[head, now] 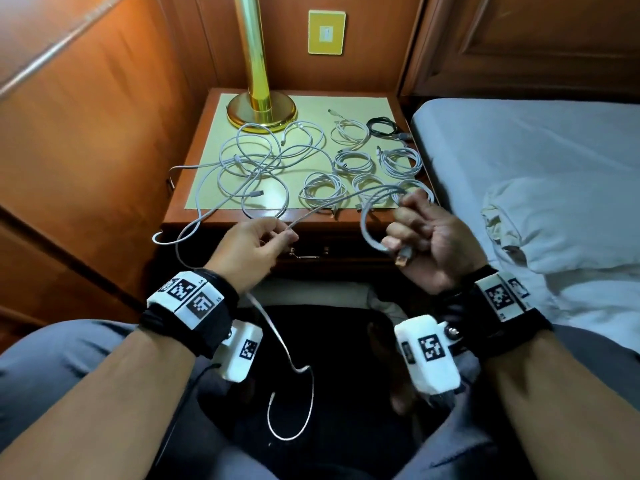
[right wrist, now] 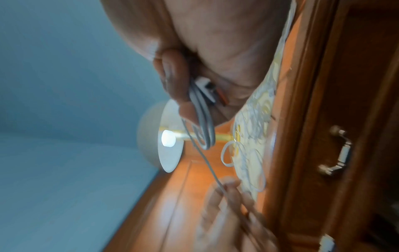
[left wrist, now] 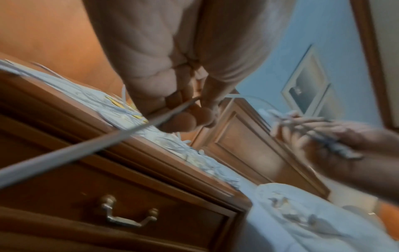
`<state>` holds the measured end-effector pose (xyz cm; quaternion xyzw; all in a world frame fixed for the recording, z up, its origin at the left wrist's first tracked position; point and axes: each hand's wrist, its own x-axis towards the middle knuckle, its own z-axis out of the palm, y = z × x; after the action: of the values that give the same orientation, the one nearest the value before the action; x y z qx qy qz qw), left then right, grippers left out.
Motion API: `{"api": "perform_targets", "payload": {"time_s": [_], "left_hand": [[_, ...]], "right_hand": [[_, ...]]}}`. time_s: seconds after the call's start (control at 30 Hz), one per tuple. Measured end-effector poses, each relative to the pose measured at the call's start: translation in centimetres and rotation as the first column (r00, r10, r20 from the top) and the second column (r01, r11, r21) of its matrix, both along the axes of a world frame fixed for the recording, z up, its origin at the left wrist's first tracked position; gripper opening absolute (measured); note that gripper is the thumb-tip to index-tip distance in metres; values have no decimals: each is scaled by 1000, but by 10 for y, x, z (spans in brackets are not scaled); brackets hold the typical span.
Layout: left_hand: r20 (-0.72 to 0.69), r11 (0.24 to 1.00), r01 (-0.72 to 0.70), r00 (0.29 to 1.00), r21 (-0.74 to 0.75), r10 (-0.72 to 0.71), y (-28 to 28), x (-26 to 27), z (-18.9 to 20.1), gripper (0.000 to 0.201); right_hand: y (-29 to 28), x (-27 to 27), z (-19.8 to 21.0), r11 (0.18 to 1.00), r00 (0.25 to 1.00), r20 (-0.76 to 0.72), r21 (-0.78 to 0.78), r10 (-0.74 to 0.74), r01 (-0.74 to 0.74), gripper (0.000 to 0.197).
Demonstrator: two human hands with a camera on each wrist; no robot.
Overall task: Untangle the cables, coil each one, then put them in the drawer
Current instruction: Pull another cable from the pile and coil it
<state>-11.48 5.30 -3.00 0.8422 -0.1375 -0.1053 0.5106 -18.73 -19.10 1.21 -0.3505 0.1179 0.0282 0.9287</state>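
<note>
Head view: right hand (head: 433, 240) grips a looped grey USB cable (head: 372, 216) in curled fingers; left hand (head: 249, 251) pinches its strand, near the wooden nightstand (head: 194, 216).
Left wrist view: the brass-handled drawer (left wrist: 129, 218) is closed.
Right wrist view: fingers (right wrist: 172, 76) clamp the loops.

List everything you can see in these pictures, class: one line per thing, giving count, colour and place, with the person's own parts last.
Coiled cables: seven white, one black, right half of the nightstand top.
Tangled cables: count unclear, white, left half of the top.
Cable being coiled: one, grey-white, strung between both hands, loose end hanging to the lap.
Lamp: one, brass, back of the nightstand.
Nightstand: one, brown wood, pale yellow top.
Drawer: one, brown, metal handle, shut.
Wall plate: one, yellow, wall.
Bed: one, white sheet, right.
Left hand: pinches the cable.
Right hand: its grip holds the loops and plug.
</note>
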Motion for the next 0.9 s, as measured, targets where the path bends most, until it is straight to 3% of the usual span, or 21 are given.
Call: {"api": "perform_targets", "payload": {"time_s": [0.1, 0.17, 0.27, 0.37, 0.5, 0.57, 0.67, 0.73, 0.8, 0.87, 0.9], "left_hand": [[16, 974, -149, 988, -169, 154, 8, 13, 6, 6], [116, 969, -158, 976, -190, 182, 9, 17, 8, 12], [375, 1000, 20, 927, -3, -17, 5, 5, 9, 13], [437, 992, 124, 892, 18, -119, -2, -8, 8, 16], [575, 987, 85, 805, 135, -148, -1, -3, -2, 16], [555, 974, 77, 811, 213, -185, 0, -2, -9, 21], [507, 945, 184, 807, 271, -303, -8, -11, -11, 16], [470, 917, 320, 788, 240, -398, -16, -21, -8, 10], [391, 896, 431, 810, 107, -436, -22, -31, -3, 7], [318, 895, 441, 860, -66, -400, -25, -38, 2, 10], [306, 903, 409, 884, -133, -355, -26, -39, 3, 15]], "right_hand": [[-22, 0, 3, 991, 991, 4, 24, -132, 132, 33], [-28, -1, 1, 976, 975, -22, -5, -219, 219, 31], [-26, -1, -3, 953, 955, -36, -81, -294, 290, 28], [-18, 0, -1, 964, 969, -38, -116, -244, 238, 27], [-13, -4, 2, 973, 987, -4, -165, -164, 161, 28], [-9, -6, 2, 972, 993, 28, -200, -115, 119, 27], [1, -8, -3, 937, 995, 96, -346, -26, 57, 24], [8, -10, -10, 798, 986, 167, -596, 11, 92, 23], [15, -13, -18, 521, 974, 213, -841, 75, 144, 18], [21, -16, -27, 299, 969, 149, -950, 196, 85, 15], [25, -17, -30, 264, 961, 77, -965, 265, 4, 16]]}}
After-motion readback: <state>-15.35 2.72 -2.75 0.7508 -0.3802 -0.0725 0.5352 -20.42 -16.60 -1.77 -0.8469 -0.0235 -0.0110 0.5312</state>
